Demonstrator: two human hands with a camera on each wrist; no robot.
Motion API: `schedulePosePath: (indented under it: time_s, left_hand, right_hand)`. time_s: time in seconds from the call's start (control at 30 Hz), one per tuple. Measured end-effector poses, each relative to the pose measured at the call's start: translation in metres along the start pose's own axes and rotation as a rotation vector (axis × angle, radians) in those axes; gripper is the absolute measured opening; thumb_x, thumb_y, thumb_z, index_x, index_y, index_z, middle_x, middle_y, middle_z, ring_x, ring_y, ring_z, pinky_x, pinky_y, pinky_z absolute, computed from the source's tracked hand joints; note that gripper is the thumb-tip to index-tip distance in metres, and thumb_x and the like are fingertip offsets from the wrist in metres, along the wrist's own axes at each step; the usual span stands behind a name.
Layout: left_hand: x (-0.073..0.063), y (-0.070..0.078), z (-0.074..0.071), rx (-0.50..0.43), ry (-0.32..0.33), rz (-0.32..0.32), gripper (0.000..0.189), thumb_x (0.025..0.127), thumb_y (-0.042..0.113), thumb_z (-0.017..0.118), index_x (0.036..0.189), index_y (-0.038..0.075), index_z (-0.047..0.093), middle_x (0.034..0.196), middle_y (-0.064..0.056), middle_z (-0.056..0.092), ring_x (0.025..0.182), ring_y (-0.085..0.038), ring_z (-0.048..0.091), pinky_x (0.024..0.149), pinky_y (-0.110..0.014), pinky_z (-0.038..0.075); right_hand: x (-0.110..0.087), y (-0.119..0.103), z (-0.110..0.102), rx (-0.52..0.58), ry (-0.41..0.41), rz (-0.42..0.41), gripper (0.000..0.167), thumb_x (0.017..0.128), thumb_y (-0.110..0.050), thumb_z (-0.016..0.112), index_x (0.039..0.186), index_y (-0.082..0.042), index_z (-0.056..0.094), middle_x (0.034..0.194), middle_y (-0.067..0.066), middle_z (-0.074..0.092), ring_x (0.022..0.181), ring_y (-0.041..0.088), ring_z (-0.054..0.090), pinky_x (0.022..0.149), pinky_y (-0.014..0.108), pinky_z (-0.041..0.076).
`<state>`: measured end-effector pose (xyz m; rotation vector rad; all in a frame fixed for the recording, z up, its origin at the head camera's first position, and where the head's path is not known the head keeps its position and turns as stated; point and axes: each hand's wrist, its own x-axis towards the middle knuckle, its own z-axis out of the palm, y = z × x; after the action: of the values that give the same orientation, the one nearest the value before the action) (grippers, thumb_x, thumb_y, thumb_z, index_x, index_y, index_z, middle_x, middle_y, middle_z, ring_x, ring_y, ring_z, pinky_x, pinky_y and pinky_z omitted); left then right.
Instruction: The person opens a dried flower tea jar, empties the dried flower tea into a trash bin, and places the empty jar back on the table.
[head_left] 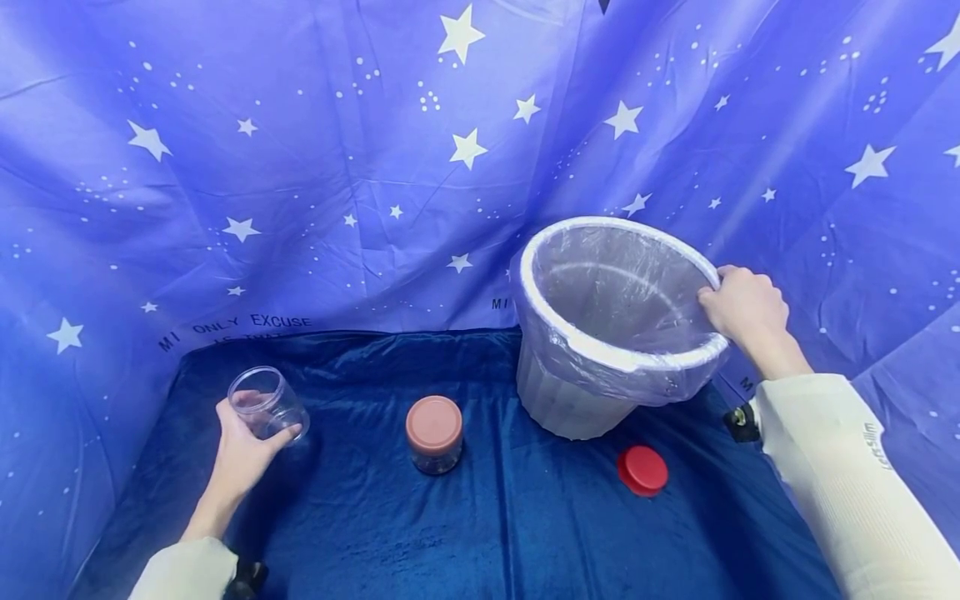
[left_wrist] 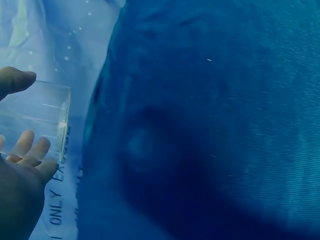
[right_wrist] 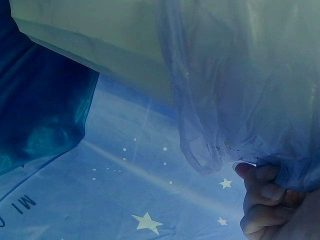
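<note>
At the left of the head view my left hand point(head_left: 251, 437) grips a clear plastic jar point(head_left: 272, 408) with no lid on it, tilted above the blue cloth. In the left wrist view the thumb and fingers wrap the jar's point(left_wrist: 42, 117) transparent wall. My right hand point(head_left: 750, 315) holds the rim of a white trash can point(head_left: 573, 392) on the right. A thin translucent bag point(right_wrist: 210, 115) lines the can and folds over its rim. The can leans toward me, and its inside shows only the liner. In the right wrist view, curled fingers point(right_wrist: 265, 215) pinch the bag's edge.
Between the hands stands a second clear jar point(head_left: 437, 457) with a pink lid point(head_left: 435, 421). Red lids point(head_left: 643, 470) lie overlapping in front of the can. Dark blue cloth point(head_left: 360, 533) covers the table, and a star-patterned curtain point(head_left: 315, 150) hangs behind and at the sides.
</note>
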<state>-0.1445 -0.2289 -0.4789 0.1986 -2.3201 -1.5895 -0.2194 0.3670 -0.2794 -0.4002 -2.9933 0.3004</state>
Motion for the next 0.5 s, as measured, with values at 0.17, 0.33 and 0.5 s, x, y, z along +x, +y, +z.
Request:
schedulePosePath:
  time_s: [0.17, 0.33, 0.5]
  left_hand:
    - [-0.002, -0.009, 0.002, -0.002, 0.039, -0.024, 0.072, 0.072, -0.011, 0.076, 0.126, 0.001, 0.030, 0.103, 0.026, 0.049, 0.089, 0.010, 0.055, 0.082, -0.001, 0.040]
    - [-0.004, -0.018, 0.005, -0.012, 0.053, -0.026, 0.075, 0.071, -0.011, 0.077, 0.127, 0.001, 0.029, 0.103, 0.027, 0.050, 0.082, 0.008, 0.056, 0.076, -0.003, 0.042]
    - [-0.008, -0.023, 0.011, -0.018, 0.032, -0.023, 0.077, 0.072, -0.010, 0.078, 0.129, -0.003, 0.026, 0.106, 0.028, 0.050, 0.081, 0.008, 0.058, 0.075, -0.004, 0.042]
  right_hand:
    - [0.000, 0.000, 0.001, -0.003, -0.003, -0.002, 0.051, 0.092, -0.029, 0.044, 0.132, 0.003, 0.049, 0.116, 0.041, 0.053, 0.101, 0.064, 0.051, 0.071, 0.065, 0.044]
    - [0.000, 0.000, 0.000, -0.006, -0.002, -0.001, 0.051, 0.092, -0.029, 0.044, 0.132, 0.003, 0.049, 0.116, 0.042, 0.053, 0.101, 0.064, 0.051, 0.071, 0.065, 0.044]
    - [0.000, 0.000, 0.000, -0.006, -0.001, -0.004, 0.050, 0.092, -0.029, 0.044, 0.131, 0.003, 0.050, 0.115, 0.041, 0.054, 0.101, 0.064, 0.051, 0.071, 0.065, 0.044]
